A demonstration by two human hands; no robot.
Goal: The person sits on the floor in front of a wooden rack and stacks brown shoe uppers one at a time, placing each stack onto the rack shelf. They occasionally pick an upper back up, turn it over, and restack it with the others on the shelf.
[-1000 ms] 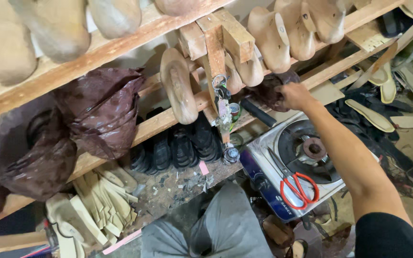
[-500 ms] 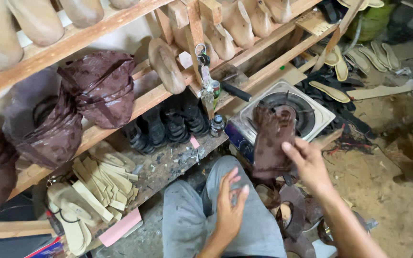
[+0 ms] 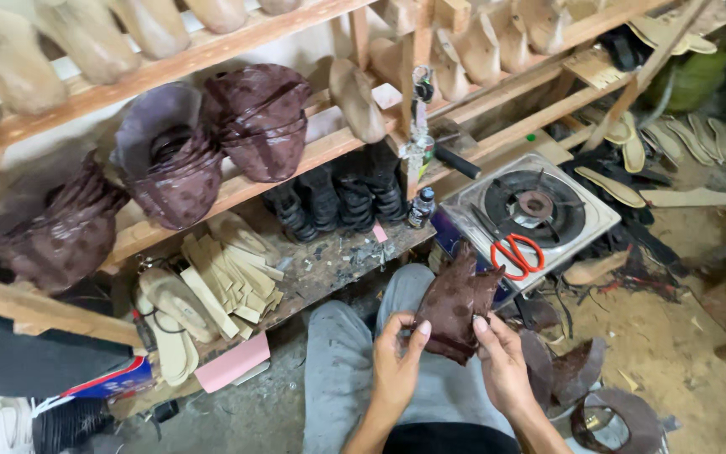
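Over my grey-trousered lap, my left hand (image 3: 395, 363) and my right hand (image 3: 502, 361) both grip a dark brown patterned shoe-upper piece (image 3: 455, 307), one at each lower side. The piece stands upright between my fingers. Just beyond it lie red-handled scissors (image 3: 515, 255) on the edge of a small gas stove (image 3: 534, 208). More brown pieces (image 3: 573, 374) lie on the floor by my right knee.
Wooden shelves (image 3: 237, 189) hold stacks of brown uppers (image 3: 258, 118), wooden shoe lasts (image 3: 355, 97), black soles (image 3: 338, 197) and pale insoles (image 3: 228, 277). A small bottle (image 3: 419, 208) stands by the stove. Soles (image 3: 623, 181) lie scattered on the dirt floor at right.
My right hand brought the brown piece down from the shelf area to my lap. My left hand has come up and taken hold of it too.
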